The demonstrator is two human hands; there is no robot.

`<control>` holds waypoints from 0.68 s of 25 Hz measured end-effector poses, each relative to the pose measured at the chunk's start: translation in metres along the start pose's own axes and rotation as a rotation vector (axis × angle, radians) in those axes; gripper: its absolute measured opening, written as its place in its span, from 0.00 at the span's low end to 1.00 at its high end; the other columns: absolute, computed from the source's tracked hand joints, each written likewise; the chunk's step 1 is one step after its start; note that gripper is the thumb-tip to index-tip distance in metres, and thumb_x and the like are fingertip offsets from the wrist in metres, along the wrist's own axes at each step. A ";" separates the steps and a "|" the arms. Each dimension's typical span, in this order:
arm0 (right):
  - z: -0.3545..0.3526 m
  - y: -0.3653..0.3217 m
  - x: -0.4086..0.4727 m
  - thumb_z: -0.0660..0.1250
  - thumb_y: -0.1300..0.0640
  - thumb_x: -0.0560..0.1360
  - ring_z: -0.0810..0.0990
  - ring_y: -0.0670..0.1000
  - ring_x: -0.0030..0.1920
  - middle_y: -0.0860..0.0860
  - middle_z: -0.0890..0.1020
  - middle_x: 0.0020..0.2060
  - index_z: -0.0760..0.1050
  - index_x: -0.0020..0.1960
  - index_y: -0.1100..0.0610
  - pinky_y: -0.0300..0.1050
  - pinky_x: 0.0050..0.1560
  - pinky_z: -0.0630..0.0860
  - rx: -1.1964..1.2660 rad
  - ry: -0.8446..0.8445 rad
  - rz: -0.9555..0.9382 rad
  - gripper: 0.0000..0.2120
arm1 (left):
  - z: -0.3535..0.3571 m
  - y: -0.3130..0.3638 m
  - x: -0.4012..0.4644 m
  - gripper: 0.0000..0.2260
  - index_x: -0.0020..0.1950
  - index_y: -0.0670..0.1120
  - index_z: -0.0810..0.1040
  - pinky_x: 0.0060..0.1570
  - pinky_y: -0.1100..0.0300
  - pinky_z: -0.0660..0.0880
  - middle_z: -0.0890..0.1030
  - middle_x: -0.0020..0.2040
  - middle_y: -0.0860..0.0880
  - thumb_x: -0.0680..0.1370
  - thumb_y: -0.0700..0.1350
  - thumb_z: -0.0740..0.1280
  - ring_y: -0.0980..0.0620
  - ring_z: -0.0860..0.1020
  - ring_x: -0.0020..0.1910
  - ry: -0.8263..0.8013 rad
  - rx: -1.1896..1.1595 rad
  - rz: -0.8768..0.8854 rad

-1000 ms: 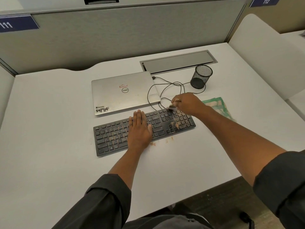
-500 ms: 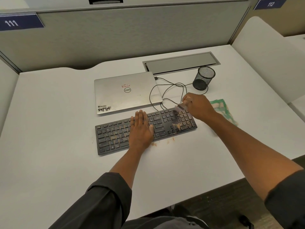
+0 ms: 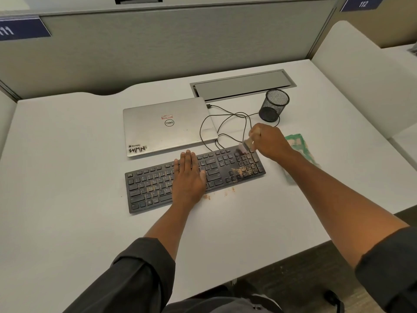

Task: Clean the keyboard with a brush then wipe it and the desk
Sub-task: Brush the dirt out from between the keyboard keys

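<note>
Right hand [image 3: 269, 142] pinches brush [image 3: 247, 144], bristles on far right keys of keyboard [image 3: 158, 186]; left hand [image 3: 188, 178] flat, fingers straight, steadies middle; crumbs [image 3: 242, 171] on number pad; advice: short strokes toward near edge; cloth [image 3: 297, 143] just right, unused.

My black keyboard [image 3: 194, 177] flecked with tan crumbs [image 3: 244, 171]; my white desk [image 3: 67, 177]; silver laptop [image 3: 168, 127]; black mesh cup [image 3: 273, 105]; green-and-white patterned cloth [image 3: 297, 143]; my dark grey sleeves [image 3: 140, 274]
</note>
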State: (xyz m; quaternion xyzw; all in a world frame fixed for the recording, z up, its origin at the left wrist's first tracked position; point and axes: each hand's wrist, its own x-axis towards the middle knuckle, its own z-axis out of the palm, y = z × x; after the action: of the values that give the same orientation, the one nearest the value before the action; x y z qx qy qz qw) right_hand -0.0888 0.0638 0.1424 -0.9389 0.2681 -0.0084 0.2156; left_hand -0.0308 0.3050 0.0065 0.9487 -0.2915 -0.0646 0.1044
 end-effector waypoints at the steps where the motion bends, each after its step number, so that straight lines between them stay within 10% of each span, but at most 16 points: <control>1: 0.000 -0.004 0.002 0.58 0.62 0.78 0.81 0.62 0.49 0.61 0.84 0.47 0.78 0.53 0.64 0.56 0.54 0.77 -0.017 -0.010 -0.021 0.11 | 0.000 0.000 0.000 0.33 0.83 0.40 0.44 0.80 0.47 0.39 0.45 0.83 0.41 0.82 0.56 0.39 0.45 0.42 0.82 0.002 0.001 0.000; 17: 0.001 0.021 0.006 0.59 0.52 0.80 0.77 0.53 0.44 0.54 0.84 0.45 0.82 0.50 0.55 0.44 0.44 0.66 0.056 0.031 0.003 0.13 | -0.002 0.001 0.000 0.30 0.83 0.40 0.43 0.80 0.46 0.39 0.44 0.83 0.41 0.85 0.54 0.45 0.44 0.41 0.82 -0.014 0.014 -0.003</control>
State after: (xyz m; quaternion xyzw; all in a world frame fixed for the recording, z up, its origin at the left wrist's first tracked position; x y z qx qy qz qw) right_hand -0.0942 0.0457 0.1320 -0.9319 0.2724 -0.0299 0.2375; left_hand -0.0313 0.3043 0.0091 0.9494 -0.2911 -0.0692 0.0955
